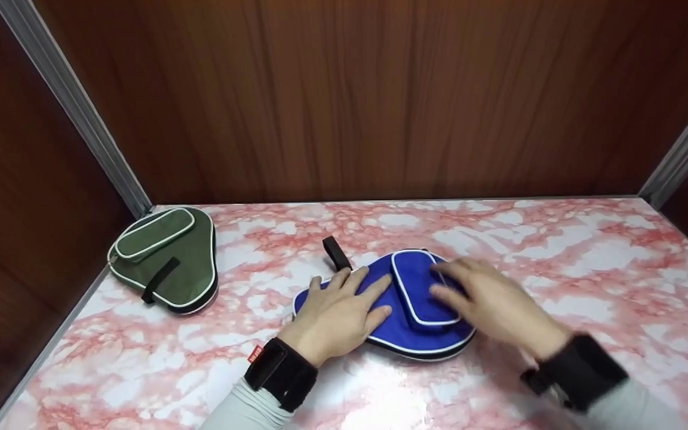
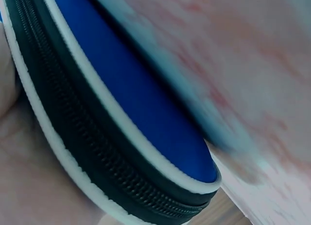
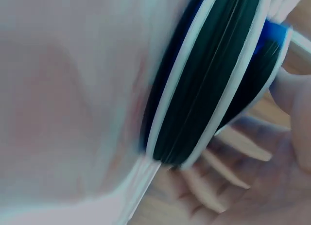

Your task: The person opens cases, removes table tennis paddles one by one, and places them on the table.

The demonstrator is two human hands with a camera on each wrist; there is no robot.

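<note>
A blue table tennis paddle case (image 1: 380, 341) with white piping lies on the table, its ball pocket (image 1: 418, 286) facing up. Flat on the case's narrower part rests my left hand (image 1: 335, 316), fingers spread. My right hand (image 1: 493, 301), slightly blurred, is at the pocket's right side; its thumb and fingers stand apart there. In the right wrist view the right hand's fingers (image 3: 233, 171) look loosely extended beside the case's black side band (image 3: 204, 84). The left wrist view shows the zipper (image 2: 97, 137) along the case's edge, closed where visible.
A green paddle case (image 1: 183, 272) with a black strap lies at the table's left. Another black strap (image 1: 337, 254) sticks out behind the blue case. Wood-grain panels (image 1: 380, 101) stand along the back and sides of the marbled table (image 1: 200, 370).
</note>
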